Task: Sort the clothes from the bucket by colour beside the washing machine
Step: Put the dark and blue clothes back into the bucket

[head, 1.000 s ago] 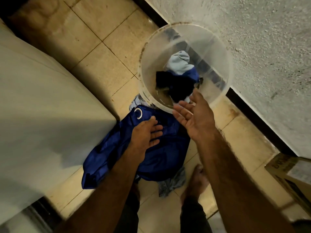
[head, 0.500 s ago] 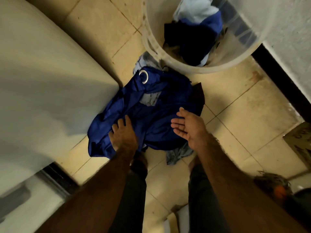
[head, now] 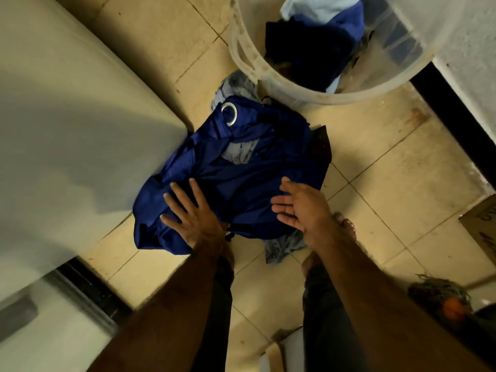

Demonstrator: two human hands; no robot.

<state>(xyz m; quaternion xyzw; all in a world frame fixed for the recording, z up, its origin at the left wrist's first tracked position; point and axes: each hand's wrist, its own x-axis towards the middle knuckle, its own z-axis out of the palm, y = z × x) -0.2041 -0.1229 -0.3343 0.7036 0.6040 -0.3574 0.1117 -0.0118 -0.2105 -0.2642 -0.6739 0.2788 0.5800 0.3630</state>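
- Head view, and both hands have come down from the bucket's mouth to the heap on the floor since a second ago.
- Left hand [head: 192, 220] now lies flat, fingers spread, pressing on the near edge of the deep-blue shiny cloth with a silver metal eyelet [head: 241, 170]; it grips nothing that I can see.
- Right hand [head: 300, 208] hangs open, palm turned inward and fingers loose, just at the cloth's right edge; whether it touches the fabric I cannot tell.
- That blue cloth sits spread on the beige tiled floor [head: 389, 183], its left side up against the pale washing machine [head: 67, 130], with greyish-blue garments [head: 284, 247] poking out from under it near the person's feet.
- Half a second back the left hand was nearer the heap's left corner; it has slid in towards the middle, as if patting the pile down.
- Clear plastic bucket [head: 247, 57] stands just beyond the heap, by the rough grey wall, and has drifted up to the frame's edge as the head tipped down.
- Inside it remain a pale-blue garment [head: 316, 9], a royal-blue one [head: 349, 30] and a dark, near-black one [head: 295, 44].
- My reading: the blue pile is being settled, and the sorting is not finished, since several pieces remain in the bucket, the dark one likely needing its own heap.
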